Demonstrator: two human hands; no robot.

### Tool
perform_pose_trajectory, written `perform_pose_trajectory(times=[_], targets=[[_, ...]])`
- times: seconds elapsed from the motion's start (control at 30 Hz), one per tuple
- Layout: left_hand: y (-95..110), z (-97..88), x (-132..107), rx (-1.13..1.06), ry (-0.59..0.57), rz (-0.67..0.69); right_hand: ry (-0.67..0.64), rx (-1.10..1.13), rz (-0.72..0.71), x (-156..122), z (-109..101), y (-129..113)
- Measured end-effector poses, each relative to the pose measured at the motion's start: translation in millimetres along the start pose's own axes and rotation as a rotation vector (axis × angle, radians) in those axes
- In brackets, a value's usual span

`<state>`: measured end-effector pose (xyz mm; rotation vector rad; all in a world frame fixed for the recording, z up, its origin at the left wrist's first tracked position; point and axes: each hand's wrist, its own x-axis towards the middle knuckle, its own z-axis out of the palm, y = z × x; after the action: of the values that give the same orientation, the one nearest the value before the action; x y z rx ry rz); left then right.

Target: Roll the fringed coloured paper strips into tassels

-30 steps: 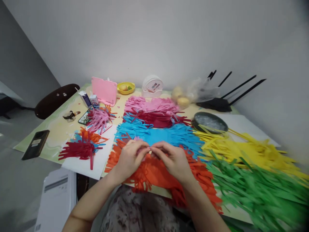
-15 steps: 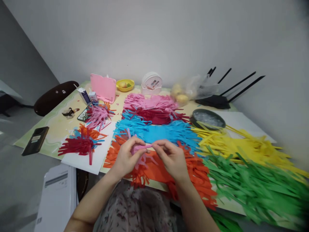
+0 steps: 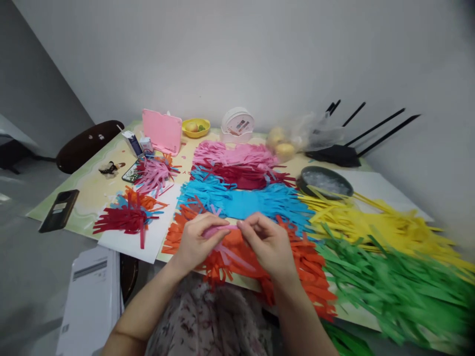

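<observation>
Between my two hands stretches a narrow pink fringed strip (image 3: pixel 233 227), twisted thin, with loose tails hanging below. My left hand (image 3: pixel 200 240) is closed around its one end, thumb on top. With thumb and fingers, my right hand (image 3: pixel 265 242) pinches the other end. Directly under both hands lies an orange fringed sheet (image 3: pixel 241 249). Beyond it come a blue fringed sheet (image 3: pixel 243 202), a dark red one (image 3: pixel 241 178) and a pink one (image 3: pixel 237 155). To the left rest two bunches of mixed tassels, one mostly red (image 3: pixel 128 217) and one mostly pink (image 3: pixel 156 173).
Yellow fringe (image 3: pixel 374 227) and green fringe (image 3: pixel 389 282) spread over the right side near a dark round bowl (image 3: pixel 324 182). Along the back stand a pink tablet case (image 3: pixel 162 131), a yellow dish (image 3: pixel 196 128) and a bagged heap of fruit (image 3: pixel 285 151). A phone (image 3: pixel 59 210) lies at the left edge.
The view has shifted slightly. My hands still hold the pink strip, and its dangling tails have swung to the right.
</observation>
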<state>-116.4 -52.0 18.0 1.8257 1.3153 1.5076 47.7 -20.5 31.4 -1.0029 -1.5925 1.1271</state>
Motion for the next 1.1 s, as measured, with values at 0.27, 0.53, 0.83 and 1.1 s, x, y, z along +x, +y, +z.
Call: perform_pose_trajectory(times=[0.27,0.53,0.83,1.1], targets=[[-12.3,-20.2,-22.4,0.07,-0.004,-0.091,0.077,0.088,-0.007,-16.9,33.9,9.0],[-26.3,-190.8,-80.2,1.192,0.822,-0.164,-0.067,0.158,0.14,-39.8,52.5,36.7],[-130.1,-149.1,-91.8,0.937,0.023,-0.131,-0.036,0.243,0.174,-51.6,33.9,28.5],[-96.8,-190.0,-70.6,1.028,-0.209,0.027,0.079,0.174,0.143,-76.9,-33.7,39.6]])
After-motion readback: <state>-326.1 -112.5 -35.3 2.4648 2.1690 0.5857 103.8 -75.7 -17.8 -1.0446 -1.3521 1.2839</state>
